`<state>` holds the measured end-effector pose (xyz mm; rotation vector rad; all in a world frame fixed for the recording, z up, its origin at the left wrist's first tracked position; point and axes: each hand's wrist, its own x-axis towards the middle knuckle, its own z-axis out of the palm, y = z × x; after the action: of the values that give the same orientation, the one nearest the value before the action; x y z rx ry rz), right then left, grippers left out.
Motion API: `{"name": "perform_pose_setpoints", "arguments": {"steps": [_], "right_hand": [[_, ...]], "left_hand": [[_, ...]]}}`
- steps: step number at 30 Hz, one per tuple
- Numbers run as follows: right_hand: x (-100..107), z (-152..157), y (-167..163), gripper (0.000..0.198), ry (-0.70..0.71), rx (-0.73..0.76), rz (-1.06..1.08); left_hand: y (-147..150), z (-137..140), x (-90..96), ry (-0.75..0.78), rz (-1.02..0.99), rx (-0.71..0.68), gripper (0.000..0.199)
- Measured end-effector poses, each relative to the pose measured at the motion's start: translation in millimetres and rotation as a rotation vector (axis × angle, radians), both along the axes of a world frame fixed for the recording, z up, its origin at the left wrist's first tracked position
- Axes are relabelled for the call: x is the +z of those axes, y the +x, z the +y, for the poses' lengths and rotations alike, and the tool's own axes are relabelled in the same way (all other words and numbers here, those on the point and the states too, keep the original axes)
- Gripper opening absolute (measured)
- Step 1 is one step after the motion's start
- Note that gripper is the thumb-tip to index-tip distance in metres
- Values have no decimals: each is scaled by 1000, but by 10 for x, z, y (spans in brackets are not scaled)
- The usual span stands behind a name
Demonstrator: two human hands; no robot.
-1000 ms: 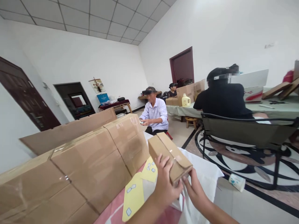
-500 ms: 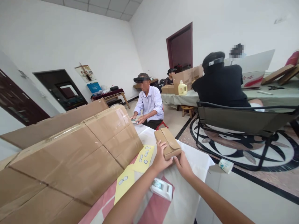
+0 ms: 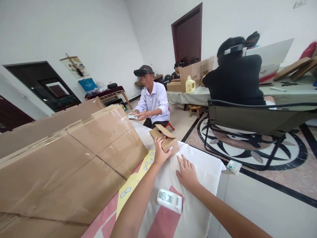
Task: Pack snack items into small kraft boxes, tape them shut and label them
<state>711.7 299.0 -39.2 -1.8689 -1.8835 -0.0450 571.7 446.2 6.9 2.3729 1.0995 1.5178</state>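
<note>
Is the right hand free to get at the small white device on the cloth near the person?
Probably yes: the right hand lies flat and empty on the cloth, and nothing stands between it and the white device.

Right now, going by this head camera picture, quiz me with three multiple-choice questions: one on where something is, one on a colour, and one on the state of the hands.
1. Where does the small white device lie?
A. on the floor
B. on the cloth-covered table, between the forearms
C. on the big cartons

2. What colour is the sheet of stickers?
A. yellow
B. blue
C. green

3. What is the right hand doing?
A. gripping the small cardboard box
B. holding a bottle
C. resting flat on the cloth

Answers: 1 B, it sits on the cloth near the wearer. 2 A, the sheet is yellow. 3 C, its fingers are spread; only the left hand holds the box.
</note>
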Motion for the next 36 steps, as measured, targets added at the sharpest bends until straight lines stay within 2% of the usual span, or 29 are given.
{"name": "perform_pose_setpoints", "arguments": {"steps": [2,5,16,21,27,32,36], "right_hand": [[19,5,-3,66,-6,7,-18],[20,25,-3,65,-22,0,-27],[13,50,-4,59,-49,-13,-14],[16,48,-7,58,-61,-19,-6],[51,28,-4,54,-96,-22,-10],[91,12,5,49,-102,-23,-23],[90,10,8,46,-97,-24,-29]], "left_hand": [[-6,89,2,3,2,13,63],[-30,142,15,-6,15,24,68],[-89,-29,175,-1,34,68,76],[-63,210,422,-23,-40,160,60],[-51,597,768,-25,113,41,42],[-80,616,907,5,294,21,27],[-67,581,941,39,406,74,19]]}}
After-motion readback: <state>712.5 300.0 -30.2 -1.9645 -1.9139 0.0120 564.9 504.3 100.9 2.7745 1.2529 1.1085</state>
